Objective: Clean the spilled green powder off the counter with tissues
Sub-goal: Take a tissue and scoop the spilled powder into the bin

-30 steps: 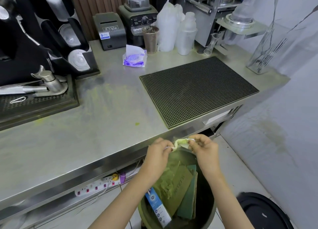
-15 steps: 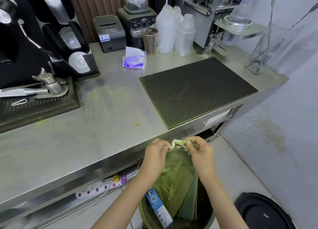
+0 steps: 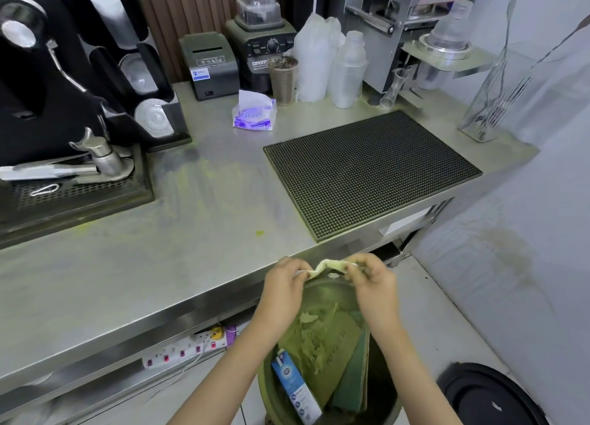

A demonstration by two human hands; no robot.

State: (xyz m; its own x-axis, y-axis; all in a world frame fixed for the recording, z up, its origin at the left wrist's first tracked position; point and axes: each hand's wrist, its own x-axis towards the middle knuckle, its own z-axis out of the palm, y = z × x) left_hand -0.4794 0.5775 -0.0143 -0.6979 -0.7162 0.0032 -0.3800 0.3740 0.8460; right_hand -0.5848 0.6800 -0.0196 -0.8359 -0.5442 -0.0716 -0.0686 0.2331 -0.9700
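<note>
Head view: the soiled tissue [image 3: 325, 266], stained yellow-green, is drawn out into a short twisted strip with its long axis running left to right, just off the front edge of the worktop [image 3: 127, 265]. Each end is pinched in a hand. The left grip [image 3: 282, 284] has its fingertips closed on the left end, and the right grip [image 3: 375, 284] is closed on the right end, so neither is nearer than the other. The strip spans the gap between them.

Directly below hangs the open mouth of the bin [image 3: 329, 293], which already holds a carton [image 3: 297, 389] and green-dusted card. A straight drop looks enough to land the tissue inside.

The green powder [image 3: 204, 175] left on the steel lies ahead and to the left as a faint smear beside the coffee machine's drip tray [image 3: 76, 194]. One small fleck [image 3: 259, 233] sits nearer the front edge. Both seem an easier reach for the left side. The tissue pack [image 3: 253, 114] stands further back, well apart from the hands, just left of the black bar mat [image 3: 367, 172]. A fresh sheet means reaching forward over the worktop.
</note>
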